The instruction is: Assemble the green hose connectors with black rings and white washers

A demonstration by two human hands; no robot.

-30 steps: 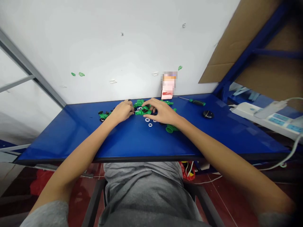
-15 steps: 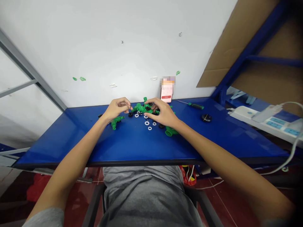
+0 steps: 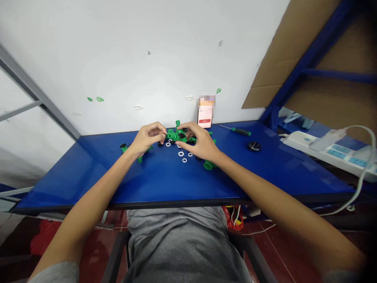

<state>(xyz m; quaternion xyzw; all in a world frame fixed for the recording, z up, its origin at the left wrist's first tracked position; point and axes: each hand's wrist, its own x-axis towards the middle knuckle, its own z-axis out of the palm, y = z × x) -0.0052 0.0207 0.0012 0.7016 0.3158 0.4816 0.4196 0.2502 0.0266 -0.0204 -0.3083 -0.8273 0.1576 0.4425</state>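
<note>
My right hand (image 3: 198, 142) pinches a green plastic pipe fitting (image 3: 174, 136) a little above the blue table (image 3: 165, 177). The fingers of my left hand (image 3: 146, 137) are pinched together at the fitting's left end, touching it; a small dark piece may be between them, too small to name. Below the hands lie several small white rings (image 3: 181, 154) and black rings (image 3: 160, 144). More green fittings lie around: one under my left hand (image 3: 140, 158), one by my right wrist (image 3: 208, 165), others behind the hands.
A green-handled screwdriver (image 3: 240, 132) and a black round part (image 3: 253, 146) lie to the right. A phone (image 3: 205, 116) leans on the white wall. A white power strip (image 3: 332, 151) sits on the blue shelving at right, under cardboard (image 3: 273, 70).
Both hands rose off the table. My right hand lifted the green fitting, and my left hand came back to its left end after picking something small.
</note>
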